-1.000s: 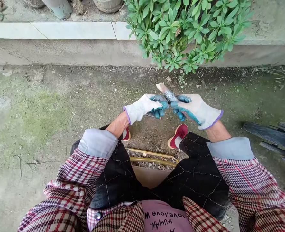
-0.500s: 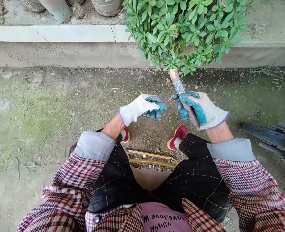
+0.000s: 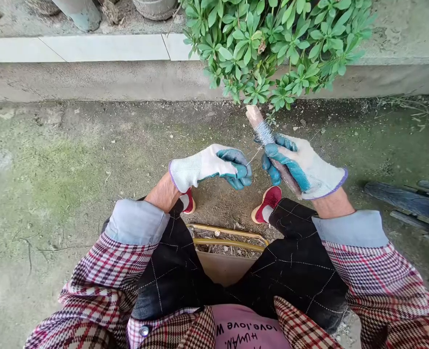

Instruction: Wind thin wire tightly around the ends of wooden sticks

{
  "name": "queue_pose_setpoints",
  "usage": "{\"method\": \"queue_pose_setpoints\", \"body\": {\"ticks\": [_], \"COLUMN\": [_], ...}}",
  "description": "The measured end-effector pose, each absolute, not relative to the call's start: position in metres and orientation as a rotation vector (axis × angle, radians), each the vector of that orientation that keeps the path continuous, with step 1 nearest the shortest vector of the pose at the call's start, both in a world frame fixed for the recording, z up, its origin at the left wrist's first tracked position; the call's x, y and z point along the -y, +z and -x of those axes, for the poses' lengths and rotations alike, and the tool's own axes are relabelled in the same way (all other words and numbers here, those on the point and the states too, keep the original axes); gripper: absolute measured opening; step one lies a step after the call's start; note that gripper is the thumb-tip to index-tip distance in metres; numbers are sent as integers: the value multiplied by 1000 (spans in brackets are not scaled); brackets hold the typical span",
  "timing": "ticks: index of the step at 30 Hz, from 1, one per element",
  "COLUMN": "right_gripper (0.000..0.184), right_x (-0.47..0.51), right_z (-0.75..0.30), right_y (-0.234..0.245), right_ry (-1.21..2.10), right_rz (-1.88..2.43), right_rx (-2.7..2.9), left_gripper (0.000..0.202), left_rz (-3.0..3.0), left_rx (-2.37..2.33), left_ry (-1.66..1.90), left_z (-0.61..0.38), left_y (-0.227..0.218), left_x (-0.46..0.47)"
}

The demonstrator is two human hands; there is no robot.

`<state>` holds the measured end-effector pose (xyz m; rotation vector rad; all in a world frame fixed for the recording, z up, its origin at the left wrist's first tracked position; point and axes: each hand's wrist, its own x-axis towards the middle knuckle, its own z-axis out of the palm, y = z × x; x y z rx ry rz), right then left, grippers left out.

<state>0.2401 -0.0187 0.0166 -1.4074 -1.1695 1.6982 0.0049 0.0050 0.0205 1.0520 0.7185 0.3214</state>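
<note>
Both hands wear white gloves with blue-green coated palms and fingers. My right hand [image 3: 287, 157] is wrapped round a wooden stick [image 3: 254, 115], which slants up and to the left. Close-wound thin wire [image 3: 264, 133] circles the stick just above the fingers. From the winding, a short taut length of wire runs down-left to my left hand [image 3: 232, 167], whose fingers are pinched on it. The far part of that wire is hidden inside the left glove. The stick's lower end shows beneath the right palm.
A leafy green bush [image 3: 272, 43] overhangs a low ledge edged with white tiles [image 3: 105, 48]. Pots [image 3: 154, 8] stand on the ledge at the upper left. Below me is a seat with yellow metal bars [image 3: 229, 245]. Dark chair-like legs [image 3: 403, 198] lie at the right.
The stick has tilted further left and lies slightly lower. My left hand has turned, its fingers pointing more downward, and the wire between the hands hangs steeper.
</note>
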Motion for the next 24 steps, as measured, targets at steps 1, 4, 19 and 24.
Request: {"method": "queue_pose_setpoints", "body": {"ticks": [1,4,19,24], "right_gripper": [42,39,42,45], "right_x": [21,28,94,108], "right_z": [-238,-229,-212,-227], "right_y": [19,30,33,20], "right_ry": [1699,1737,2016,1824], "right_rz": [1389,1314,926,1025], "right_rx": [1171,1165,852,803], "left_gripper": [17,12,44,42], "left_rz": [-1092,-1252,-917,-697], "left_rx": [-733,-744,-1039,-1044], "left_ry": [322,342,914,1575], "left_z": [-4,2,61,97], "left_y": [24,33,23,37], "left_x": [-4,3,76,85]}}
